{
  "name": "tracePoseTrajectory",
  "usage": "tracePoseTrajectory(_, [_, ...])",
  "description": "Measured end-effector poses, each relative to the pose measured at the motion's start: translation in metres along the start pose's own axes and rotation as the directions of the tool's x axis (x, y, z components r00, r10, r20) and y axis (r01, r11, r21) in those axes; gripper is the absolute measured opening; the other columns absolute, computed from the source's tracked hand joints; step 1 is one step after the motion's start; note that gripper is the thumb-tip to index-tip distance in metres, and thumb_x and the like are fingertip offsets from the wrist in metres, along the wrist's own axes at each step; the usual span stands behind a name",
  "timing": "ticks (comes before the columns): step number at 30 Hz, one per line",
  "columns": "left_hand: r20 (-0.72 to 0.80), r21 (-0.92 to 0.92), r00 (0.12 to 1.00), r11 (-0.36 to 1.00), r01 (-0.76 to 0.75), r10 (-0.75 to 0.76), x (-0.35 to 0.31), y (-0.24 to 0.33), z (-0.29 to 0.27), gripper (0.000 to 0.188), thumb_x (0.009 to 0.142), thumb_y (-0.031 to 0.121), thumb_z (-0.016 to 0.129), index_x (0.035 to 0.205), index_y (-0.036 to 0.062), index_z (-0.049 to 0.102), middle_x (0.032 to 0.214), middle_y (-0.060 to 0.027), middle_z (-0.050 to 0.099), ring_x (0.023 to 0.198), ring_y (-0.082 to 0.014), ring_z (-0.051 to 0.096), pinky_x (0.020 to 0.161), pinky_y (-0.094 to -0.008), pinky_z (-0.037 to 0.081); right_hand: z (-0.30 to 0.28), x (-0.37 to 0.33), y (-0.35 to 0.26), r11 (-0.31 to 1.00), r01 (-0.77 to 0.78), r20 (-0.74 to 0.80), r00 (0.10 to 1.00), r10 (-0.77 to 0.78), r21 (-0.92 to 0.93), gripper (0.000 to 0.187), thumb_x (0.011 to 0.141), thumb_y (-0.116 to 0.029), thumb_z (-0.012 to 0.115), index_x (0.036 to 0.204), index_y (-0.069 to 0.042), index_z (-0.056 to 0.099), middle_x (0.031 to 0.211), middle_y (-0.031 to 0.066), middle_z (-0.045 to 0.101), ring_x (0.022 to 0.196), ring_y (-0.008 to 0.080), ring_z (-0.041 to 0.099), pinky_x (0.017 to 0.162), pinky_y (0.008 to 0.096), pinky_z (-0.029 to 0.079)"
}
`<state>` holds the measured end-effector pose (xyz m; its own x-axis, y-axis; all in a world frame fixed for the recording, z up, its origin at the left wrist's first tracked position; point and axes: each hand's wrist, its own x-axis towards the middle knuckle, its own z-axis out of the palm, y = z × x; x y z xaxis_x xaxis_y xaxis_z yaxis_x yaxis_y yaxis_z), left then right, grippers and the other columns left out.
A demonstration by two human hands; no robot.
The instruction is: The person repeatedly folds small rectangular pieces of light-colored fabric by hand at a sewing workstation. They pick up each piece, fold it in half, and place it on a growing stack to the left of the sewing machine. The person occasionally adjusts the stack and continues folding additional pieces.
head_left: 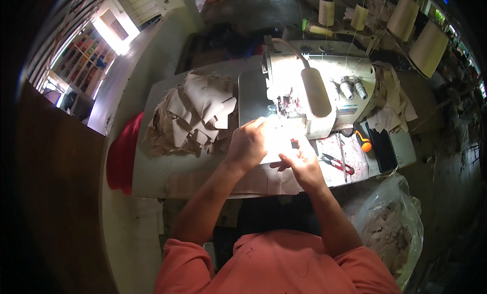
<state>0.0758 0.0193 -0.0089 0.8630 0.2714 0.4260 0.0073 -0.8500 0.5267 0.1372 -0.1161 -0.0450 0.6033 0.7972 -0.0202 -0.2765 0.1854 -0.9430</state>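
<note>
Both hands meet in bright lamplight in front of the needle area of a sewing machine (289,99). My left hand (249,144) is closed, its fingertips at the edge of a fabric piece (276,141) that the glare almost whites out. Opposite it, my right hand (307,167) bends its fingers around the same piece from the right. A small dark and red spot shows by the right fingers, too small to name. To the left lies a loose heap of beige fabric pieces (195,109). More beige fabric (243,183) lies along the table's front edge, below my wrists.
Right of my right hand lie red-handled thread snips (337,163) and an orange-tipped tool (365,144). A lamp head (317,91) hangs before the machine. Thread cones (428,48) stand behind. A clear bag of scraps (393,228) sits low right; something red (124,154) borders the table's left.
</note>
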Motion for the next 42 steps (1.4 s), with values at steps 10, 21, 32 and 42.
tracePoseTrajectory(10, [0.046,0.089,0.997,0.994,-0.065,0.061,0.013,-0.011,0.004,0.017,0.067,0.004,0.054,0.083,0.0007,0.053,0.076,-0.0111,0.05,0.072,-0.0276,0.051,0.064,-0.0352,0.042,0.001,0.005,0.011,0.998,0.066,-0.163,0.985,-0.062,0.02,0.016,0.082,-0.002,0.048,0.094,0.006,0.055,0.08,0.0083,0.058,0.064,0.0122,0.056,0.059,0.0224,0.048])
tracePoseTrajectory(21, [0.058,0.208,0.979,0.957,-0.204,0.196,0.001,-0.023,0.009,0.02,0.069,0.003,0.05,0.088,-0.0024,0.053,0.088,-0.0173,0.053,0.089,-0.0299,0.052,0.078,-0.0364,0.042,-0.001,0.017,0.011,0.99,0.068,-0.125,0.989,-0.083,-0.124,0.02,0.083,0.0,0.044,0.101,0.006,0.051,0.078,0.0122,0.059,0.067,0.0147,0.058,0.063,0.0244,0.048])
tracePoseTrajectory(32, [-0.091,0.319,0.975,0.934,-0.163,0.201,0.068,-0.088,0.001,0.017,0.078,0.017,0.049,0.089,0.0058,0.053,0.086,-0.0145,0.057,0.069,-0.0324,0.056,0.058,-0.0384,0.046,-0.009,-0.021,0.015,0.662,0.109,0.18,0.983,0.039,-0.741,0.015,0.076,-0.009,0.054,0.09,-0.004,0.057,0.067,0.0133,0.059,0.06,0.0219,0.058,0.056,0.0292,0.044])
tracePoseTrajectory(42, [-0.311,-0.545,0.811,0.792,0.275,-0.496,-0.106,-0.041,-0.091,0.014,0.084,0.008,0.045,0.092,-0.0013,0.051,0.087,-0.0098,0.056,0.081,-0.0147,0.053,0.075,-0.0266,0.041,0.013,-0.017,0.016,0.449,0.106,0.233,0.943,0.239,-0.887,0.017,0.069,-0.018,0.06,0.066,-0.004,0.053,0.068,0.0131,0.06,0.063,0.0265,0.059,0.058,0.0336,0.045])
